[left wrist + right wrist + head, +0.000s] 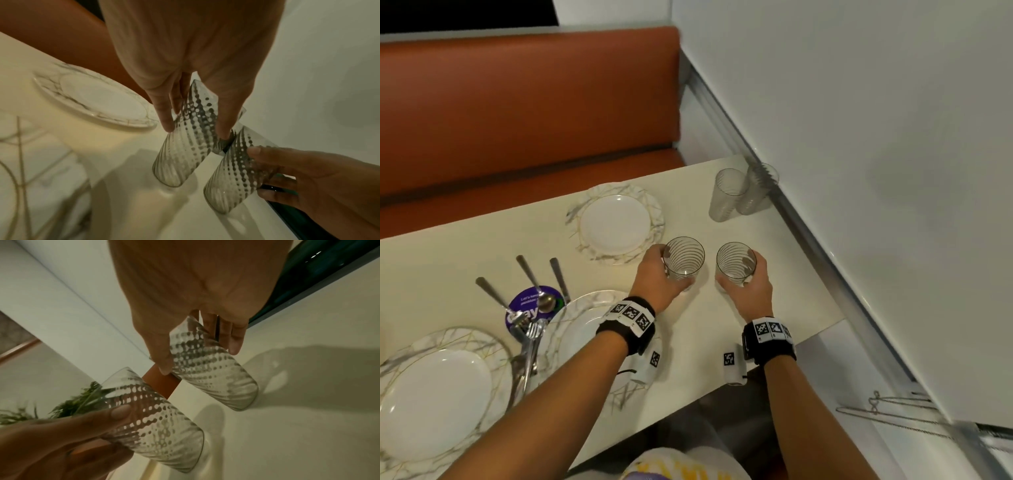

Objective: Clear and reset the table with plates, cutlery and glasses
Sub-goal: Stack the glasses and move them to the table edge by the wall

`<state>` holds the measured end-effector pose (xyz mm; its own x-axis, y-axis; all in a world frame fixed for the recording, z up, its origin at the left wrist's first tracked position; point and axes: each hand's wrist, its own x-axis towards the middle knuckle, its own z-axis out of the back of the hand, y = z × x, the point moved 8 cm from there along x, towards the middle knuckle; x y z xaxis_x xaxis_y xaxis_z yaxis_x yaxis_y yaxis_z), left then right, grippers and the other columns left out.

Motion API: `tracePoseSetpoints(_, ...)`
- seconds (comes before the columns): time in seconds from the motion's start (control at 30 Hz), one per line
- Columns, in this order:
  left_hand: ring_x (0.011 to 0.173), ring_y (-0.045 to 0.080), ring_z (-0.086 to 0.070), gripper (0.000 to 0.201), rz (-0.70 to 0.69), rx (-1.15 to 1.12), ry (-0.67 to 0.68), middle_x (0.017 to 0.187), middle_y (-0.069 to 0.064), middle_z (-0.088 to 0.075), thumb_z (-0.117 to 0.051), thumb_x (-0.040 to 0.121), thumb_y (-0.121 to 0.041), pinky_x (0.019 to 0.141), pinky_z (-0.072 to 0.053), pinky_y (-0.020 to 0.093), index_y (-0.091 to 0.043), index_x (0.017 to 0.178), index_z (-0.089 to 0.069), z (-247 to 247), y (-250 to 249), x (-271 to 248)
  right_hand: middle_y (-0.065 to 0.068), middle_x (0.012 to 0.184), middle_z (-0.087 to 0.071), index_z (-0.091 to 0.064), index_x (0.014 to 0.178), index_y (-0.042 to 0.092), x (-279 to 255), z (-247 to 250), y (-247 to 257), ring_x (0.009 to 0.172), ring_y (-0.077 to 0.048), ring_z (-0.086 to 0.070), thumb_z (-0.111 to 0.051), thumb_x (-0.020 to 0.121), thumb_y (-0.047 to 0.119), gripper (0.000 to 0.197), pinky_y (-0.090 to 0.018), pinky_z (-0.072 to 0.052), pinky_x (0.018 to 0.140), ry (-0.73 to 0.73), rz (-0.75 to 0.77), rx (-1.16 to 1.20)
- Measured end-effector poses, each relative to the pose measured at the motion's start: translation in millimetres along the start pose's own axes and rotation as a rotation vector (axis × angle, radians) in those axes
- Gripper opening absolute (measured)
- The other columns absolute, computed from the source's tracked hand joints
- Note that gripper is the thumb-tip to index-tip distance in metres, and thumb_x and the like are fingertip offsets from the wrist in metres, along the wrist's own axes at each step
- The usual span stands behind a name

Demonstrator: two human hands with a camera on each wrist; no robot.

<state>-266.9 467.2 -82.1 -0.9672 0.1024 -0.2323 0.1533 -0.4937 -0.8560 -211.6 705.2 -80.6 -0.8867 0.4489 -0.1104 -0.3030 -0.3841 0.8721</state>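
Two clear glasses with spiral lines stand upright side by side near the table's right end. My left hand [671,272] grips the left glass [684,257] round its side. In the left wrist view the thumb and fingers [164,116] clamp that glass [185,151]. My right hand [748,274] grips the right glass [735,261], seen closer in the right wrist view as glass [213,378] between thumb and fingers [234,344]. I cannot tell whether the bases touch the table [774,274].
Two more glasses [729,193] stand by the wall at the back right. A marbled plate [616,222] sits left of the held glasses and two more plates [438,394] lie nearer me. Cutlery [530,329] lies over a purple coaster [530,303]. An orange bench [527,113] runs behind.
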Motion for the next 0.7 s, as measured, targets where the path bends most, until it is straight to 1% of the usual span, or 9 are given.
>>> tracePoseSetpoints(0.03,0.111,0.023,-0.062,0.082,0.002,-0.014,0.0,0.125,0.0,-0.058,-0.095,0.067,-0.031,0.097,-0.055,0.042,-0.013,0.132,-0.05,-5,-1,0,0.007,0.132,-0.059,-0.042,0.142,0.026,0,5,-6,0.117,-0.012,-0.06,-0.089,0.066,0.045,0.091,-0.037,-0.052,0.102,-0.01,-0.023,0.006)
tracePoseSetpoints(0.07,0.11,0.023,-0.062,0.082,-0.013,-0.014,0.024,0.126,0.001,-0.058,-0.095,0.067,-0.03,0.096,-0.056,0.04,-0.013,0.133,-0.05,-28,-11,7,0.009,0.132,-0.059,-0.042,0.142,0.027,8,24,-21,0.117,-0.011,-0.059,-0.089,0.067,0.045,0.091,-0.038,-0.052,0.102,-0.042,-0.059,0.019)
tracePoseSetpoints(0.13,0.11,0.02,-0.062,0.082,-0.01,-0.044,0.017,0.128,0.001,-0.058,-0.095,0.068,-0.03,0.096,-0.056,0.038,-0.014,0.134,-0.049,-32,-8,5,0.011,0.131,-0.058,-0.042,0.142,0.028,7,27,-24,0.117,-0.009,-0.058,-0.089,0.068,0.043,0.089,-0.038,-0.053,0.1,-0.042,-0.056,0.014)
tracePoseSetpoints(0.23,0.111,0.018,-0.062,0.08,-0.02,-0.058,0.028,0.131,0.0,-0.057,-0.094,0.069,-0.031,0.097,-0.056,0.037,-0.017,0.133,-0.049,-53,-15,15,0.014,0.127,-0.06,-0.044,0.137,0.035,19,45,-39,0.114,-0.006,-0.06,-0.088,0.064,0.048,0.086,-0.037,-0.056,0.096,-0.089,-0.068,0.016)
tracePoseSetpoints(0.33,0.11,0.014,-0.061,0.077,-0.054,-0.061,0.021,0.13,-0.004,-0.057,-0.094,0.069,-0.033,0.095,-0.056,0.035,-0.023,0.129,-0.047,-69,-24,23,0.012,0.127,-0.062,-0.047,0.135,0.031,33,54,-57,0.116,-0.007,-0.06,-0.09,0.062,0.046,0.086,-0.036,-0.056,0.095,-0.109,-0.086,0.04)
tracePoseSetpoints(0.4,0.111,0.013,-0.062,0.076,-0.056,-0.078,0.016,0.129,-0.007,-0.057,-0.095,0.069,-0.033,0.095,-0.056,0.033,-0.026,0.127,-0.046,-79,-29,31,0.01,0.126,-0.063,-0.049,0.135,0.027,44,57,-63,0.114,-0.007,-0.061,-0.091,0.062,0.042,0.085,-0.031,-0.057,0.089,-0.11,-0.095,0.049)
tracePoseSetpoints(0.47,0.112,0.013,-0.063,0.078,-0.048,-0.105,0.014,0.129,-0.007,-0.058,-0.095,0.068,-0.032,0.095,-0.057,0.035,-0.024,0.129,-0.047,-88,-34,40,0.009,0.121,-0.065,-0.051,0.132,0.026,57,58,-68,0.11,-0.006,-0.062,-0.092,0.063,0.038,0.081,-0.022,-0.056,0.082,-0.108,-0.103,0.064)
tracePoseSetpoints(0.6,0.113,0.016,-0.063,0.079,-0.05,-0.11,0.025,0.127,-0.008,-0.059,-0.095,0.071,-0.028,0.096,-0.056,0.034,-0.019,0.133,-0.048,-106,-49,62,0.002,0.123,-0.065,-0.053,0.132,0.02,94,59,-71,0.112,-0.011,-0.063,-0.091,0.064,0.033,0.079,-0.005,-0.05,0.077,-0.073,-0.089,0.079)
tracePoseSetpoints(0.7,0.114,0.017,-0.063,0.077,-0.036,-0.119,0.032,0.127,-0.008,-0.061,-0.095,0.072,-0.029,0.098,-0.056,0.039,-0.022,0.133,-0.048,-117,-58,81,0.0,0.123,-0.065,-0.053,0.131,0.021,125,57,-74,0.112,-0.013,-0.063,-0.09,0.06,0.043,0.083,-0.005,-0.052,0.076,-0.043,-0.076,0.038)
